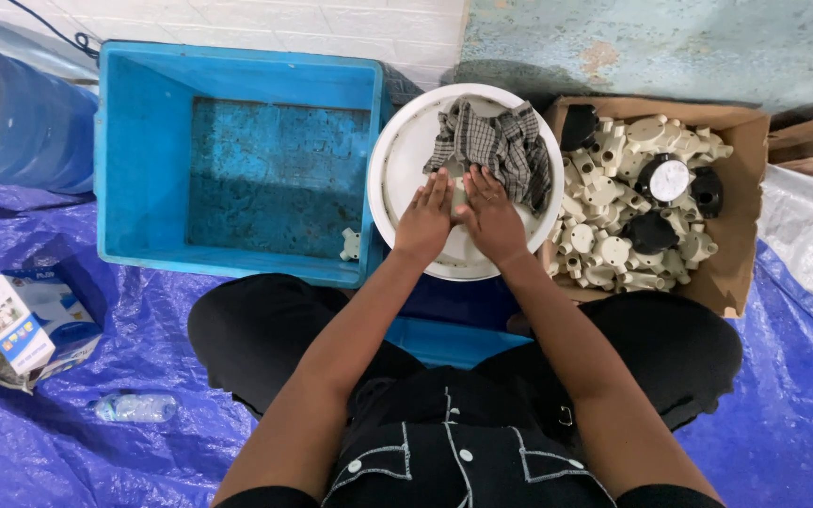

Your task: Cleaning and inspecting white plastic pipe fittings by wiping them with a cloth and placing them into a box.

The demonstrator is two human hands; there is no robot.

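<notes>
Both hands in white basin (390,179): left hand (425,218) and right hand (491,218) flat, clasping nothing, beside checked cloth (501,141). Blue crate (143,160) holds one cream fitting (350,246); cardboard box (745,188) full, most unprocessed.

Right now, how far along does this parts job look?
Barely begun: one cream part lies in the blue crate. In hand: left hand and right hand work together in the white basin beside a checked cloth. Left: the cardboard box sits heaped with parts.
</notes>
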